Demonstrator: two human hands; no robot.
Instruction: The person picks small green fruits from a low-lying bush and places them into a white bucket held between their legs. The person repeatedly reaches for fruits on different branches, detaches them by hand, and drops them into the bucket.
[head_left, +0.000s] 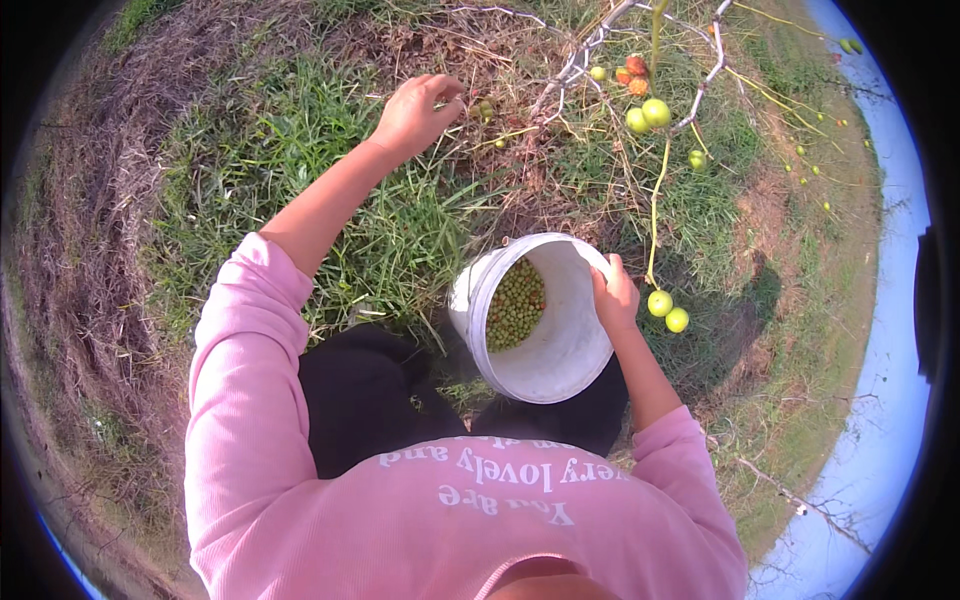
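Note:
My left hand reaches out over the grass with its fingers curled, close beside a cluster of small greenish fruits. Whether its fingertips pinch anything is too small to tell. In my right hand is the rim of a white plastic bucket, tilted with its mouth towards me. Many small green fruits, a few of them reddish, lie at the bottom of the bucket. Just right of my right hand, two round green fruits hang from a thin yellowish stem.
Bare, crooked branches come in from the top, bearing green fruits and orange-red ones. Green grass and dry straw cover the ground. More thin twigs stand at the lower right. My dark-clothed legs are below the bucket.

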